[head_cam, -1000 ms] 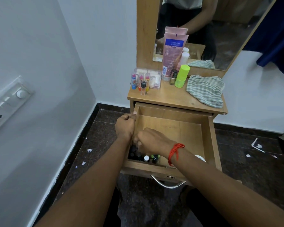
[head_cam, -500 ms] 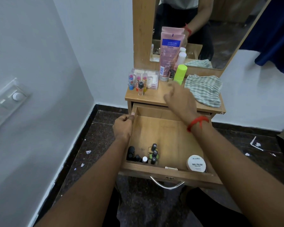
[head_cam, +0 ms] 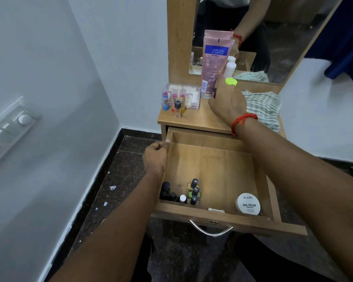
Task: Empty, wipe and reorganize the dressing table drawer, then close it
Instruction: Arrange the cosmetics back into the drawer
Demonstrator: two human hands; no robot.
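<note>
The wooden drawer of the dressing table stands pulled out. Several small dark nail-polish bottles cluster in its front left corner, and a round white nail-polish tub sits at the front right. My left hand grips the drawer's left side wall near the back. My right hand is up on the tabletop, fingers curled around a green bottle whose cap shows above them. A small dark bottle stands by my thumb. A striped cloth lies on the table's right.
A tall pink tube and a white bottle stand against the mirror. Lip balms and a clear box occupy the table's back left. The wall with a switch panel is close on the left.
My right hand left the bottles in the drawer's front corner, rose to the tabletop and closed around the green bottle. My left hand stayed on the drawer's side wall.
</note>
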